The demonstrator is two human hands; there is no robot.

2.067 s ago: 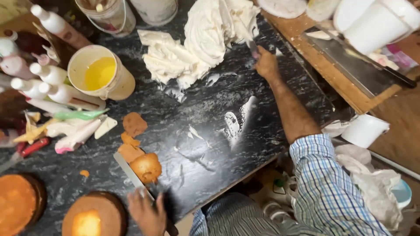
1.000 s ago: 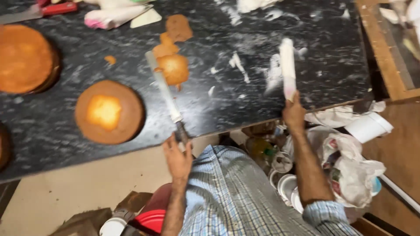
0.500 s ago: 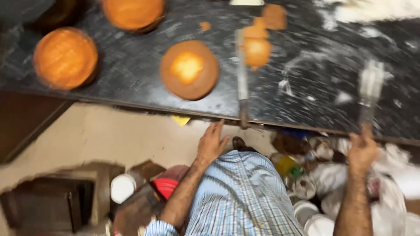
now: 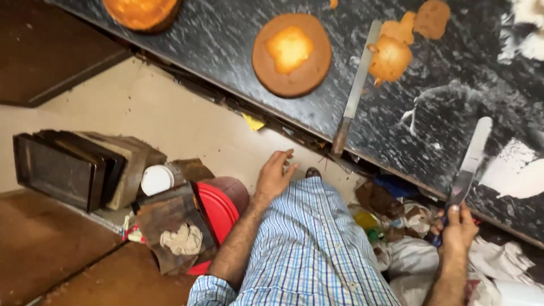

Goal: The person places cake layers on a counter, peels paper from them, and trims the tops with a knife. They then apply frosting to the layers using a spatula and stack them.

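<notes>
Spatula [image 4: 469,161] is held tight in the right hand [image 4: 458,226]. Knife [image 4: 354,93] is now let go on the bench [image 4: 187,45]; the left hand [image 4: 273,177] is open, empty.

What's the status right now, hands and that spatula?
Right hand gripping palette spatula, blade over dark counter. Left hand open, empty, below the counter edge near long knife. Round cake beside the knife; nothing between.
</notes>
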